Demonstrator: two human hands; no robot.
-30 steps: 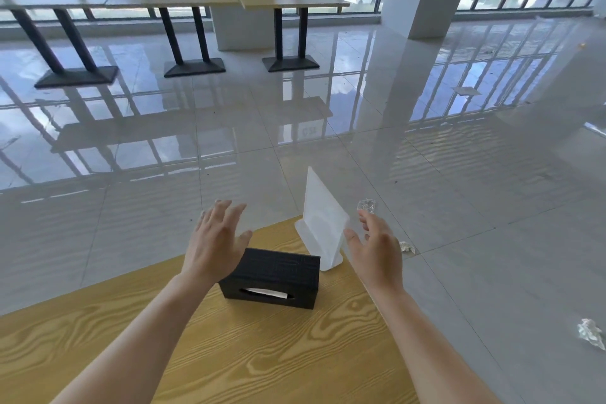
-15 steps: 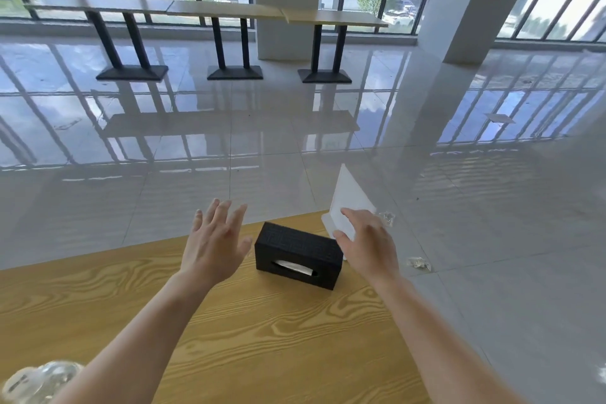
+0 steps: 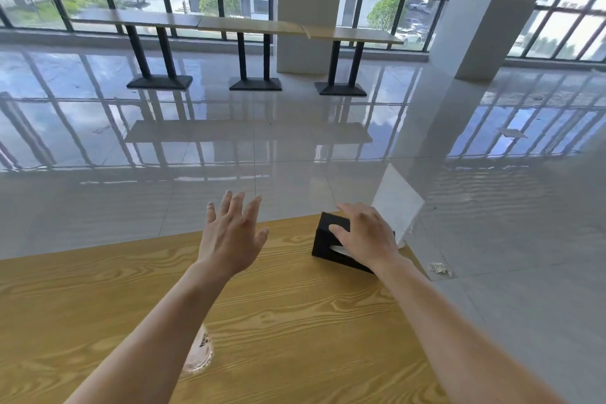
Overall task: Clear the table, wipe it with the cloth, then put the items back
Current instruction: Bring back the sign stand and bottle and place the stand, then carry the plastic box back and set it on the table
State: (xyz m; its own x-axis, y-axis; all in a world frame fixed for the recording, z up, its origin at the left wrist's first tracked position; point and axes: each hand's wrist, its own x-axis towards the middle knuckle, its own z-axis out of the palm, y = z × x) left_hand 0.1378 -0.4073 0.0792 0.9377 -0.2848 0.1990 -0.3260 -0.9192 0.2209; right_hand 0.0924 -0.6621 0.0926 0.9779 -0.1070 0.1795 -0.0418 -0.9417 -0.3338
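Observation:
A black tissue box (image 3: 326, 239) lies near the far right corner of the wooden table (image 3: 295, 321). My right hand (image 3: 367, 236) rests on top of the box with fingers spread over it. Behind it a white sign holder (image 3: 396, 203) stands tilted at the table's corner. My left hand (image 3: 231, 234) hovers open above the table, left of the box, holding nothing. A clear plastic cup (image 3: 198, 354) stands near the front, partly hidden by my left forearm. No cloth is in view.
The table's far edge and right edge border a glossy tiled floor. Crumpled litter (image 3: 441, 268) lies on the floor by the right corner. Long bar tables (image 3: 242, 24) and white pillars (image 3: 308, 6) stand by the windows far off.
My right hand has moved from the white sign holder onto the tissue box. The view has swung left, bringing the clear cup into sight. My left hand stays open.

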